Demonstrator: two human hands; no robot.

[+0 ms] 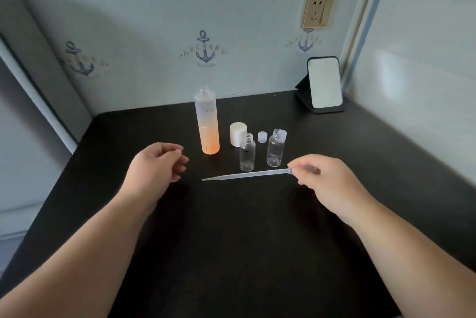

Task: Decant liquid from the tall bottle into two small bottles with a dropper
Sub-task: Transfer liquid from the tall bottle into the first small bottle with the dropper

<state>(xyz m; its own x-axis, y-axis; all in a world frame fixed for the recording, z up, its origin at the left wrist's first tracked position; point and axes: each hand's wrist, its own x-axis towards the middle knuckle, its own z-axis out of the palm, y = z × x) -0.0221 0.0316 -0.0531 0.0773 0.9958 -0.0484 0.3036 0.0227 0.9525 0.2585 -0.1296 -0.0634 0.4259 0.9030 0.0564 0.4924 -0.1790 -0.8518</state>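
Observation:
A tall uncapped bottle (207, 124), orange liquid in its lower part, stands upright on the black table (231, 240). To its right stand two clear small bottles, one nearer (247, 153) and one further right (275, 149), both uncapped. A clear plastic dropper (244, 175) lies almost level just in front of them, tip pointing left. My right hand (324, 181) pinches the dropper's bulb end. My left hand (157, 163) hovers left of the tall bottle, fingers loosely curled, holding nothing.
A white cap (238, 133) stands behind the nearer small bottle, and a small pale cap (262, 136) lies between the two small bottles. A mirror on a dark stand (324, 84) sits at the back right corner. Walls close the table at the back and right.

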